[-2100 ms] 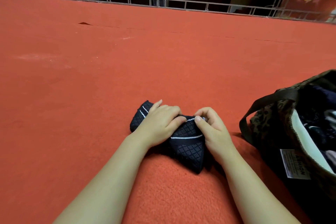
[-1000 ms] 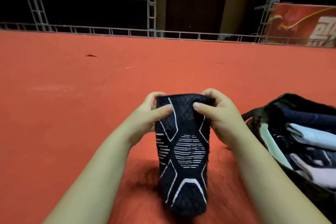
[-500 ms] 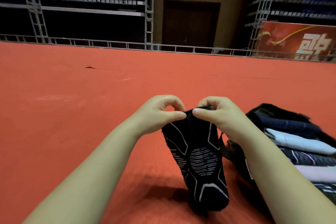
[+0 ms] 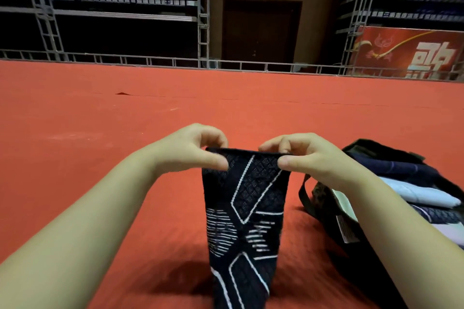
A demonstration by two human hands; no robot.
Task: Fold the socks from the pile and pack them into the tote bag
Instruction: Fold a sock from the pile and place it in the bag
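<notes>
Both hands up off the floor: left hand (image 4: pixel 193 150) and right hand (image 4: pixel 305 155) each pinching a top corner of one black sock (image 4: pixel 244 211), hanging straight down between them. One tote bag (image 4: pixel 324 211) just right of the right hand, mouth open, several folded socks (image 4: pixel 416 193) stacked inside. Wide red floor (image 4: pixel 100 133) ahead and left.

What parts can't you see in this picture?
Head view only:
- Sock: its bottom end is cut off by the lower edge.
- Tote bag: the right side runs off the frame, and the right arm covers part.
- Bag label: print too small to read.
- Left hand, right hand: fingertips hidden behind the sock.
</notes>
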